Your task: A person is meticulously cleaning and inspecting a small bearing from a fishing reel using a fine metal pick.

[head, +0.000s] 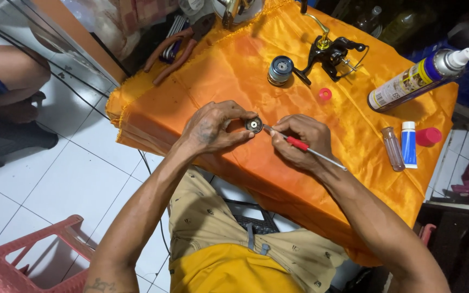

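Both forearms reached over the orange cloth (234,70). Left hand (213,130) fingers pinched a small round part (254,125). Right hand (302,142) fingers pinched a thin screwdriver (299,144), its tip touching the part.

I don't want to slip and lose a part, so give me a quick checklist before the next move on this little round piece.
1. Round dark part pinched in the left hand: ok, fingers close on its rim.
2. Thin red-banded tool held in the right hand: ok.
3. Tool tip meets the part: ok, it touches the part's right edge.
4. Work is over the orange cloth: ok, so a dropped piece would likely land there.
5. Loose pieces inside the part: cannot tell, too small.
6. Fishing reel and spool lie apart from the hands: ok.
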